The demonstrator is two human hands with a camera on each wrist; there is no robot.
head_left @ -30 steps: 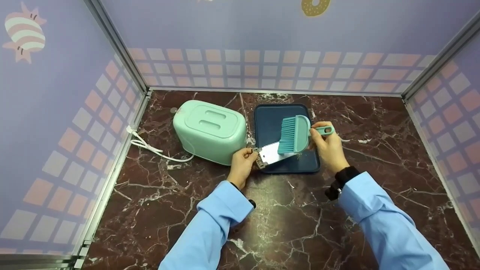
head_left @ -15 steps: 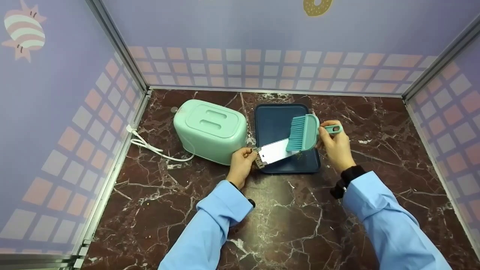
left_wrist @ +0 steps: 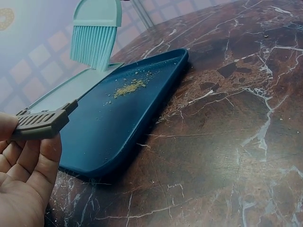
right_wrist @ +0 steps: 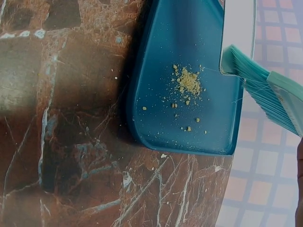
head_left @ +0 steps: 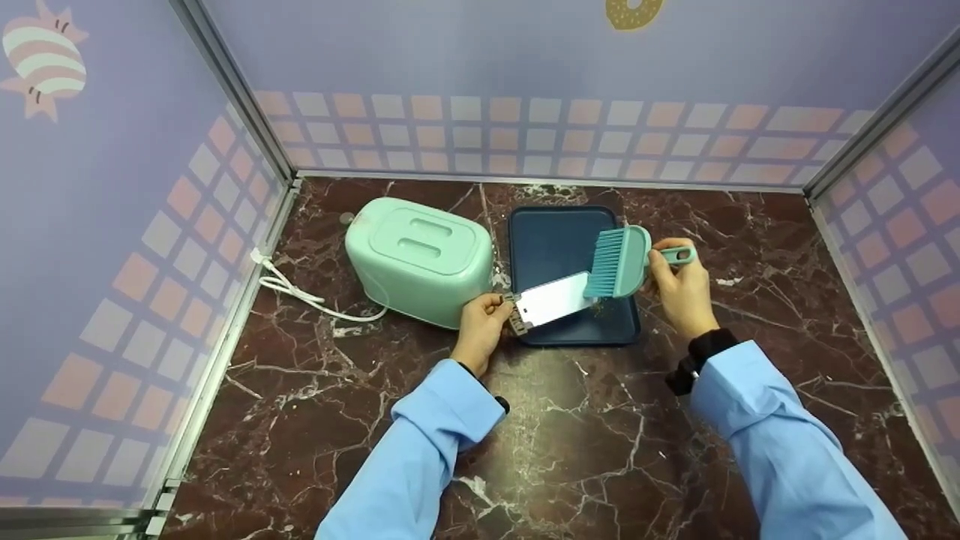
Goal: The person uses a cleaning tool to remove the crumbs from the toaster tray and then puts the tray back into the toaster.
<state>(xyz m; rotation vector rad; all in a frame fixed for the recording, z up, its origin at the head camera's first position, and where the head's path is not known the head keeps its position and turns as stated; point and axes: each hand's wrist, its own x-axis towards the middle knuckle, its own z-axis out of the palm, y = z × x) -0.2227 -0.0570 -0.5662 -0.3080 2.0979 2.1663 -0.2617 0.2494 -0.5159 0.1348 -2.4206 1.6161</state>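
Observation:
My left hand (head_left: 478,331) pinches the slotted brown end of a flat, shiny toaster crumb tray (head_left: 551,301), held tilted over a dark blue tray (head_left: 551,229). With my right hand (head_left: 684,292) I grip the handle of a teal brush (head_left: 634,262). Its bristles (right_wrist: 255,82) lie against the far end of the crumb tray, as the right wrist view shows. A small heap of yellowish crumbs (right_wrist: 188,82) lies in the blue tray beneath, with loose bits scattered around it.
A mint-green toaster (head_left: 420,259) stands left of the blue tray, close to my left hand. Its white cord (head_left: 300,296) is looped near the left wall. Patterned panels (head_left: 465,135) enclose the marbled brown tabletop (head_left: 570,450) at the back and sides.
My right hand has drawn the brush rightward along the crumb tray to its far end, uncovering more of the shiny surface. The left hand and crumb tray stay nearly in place.

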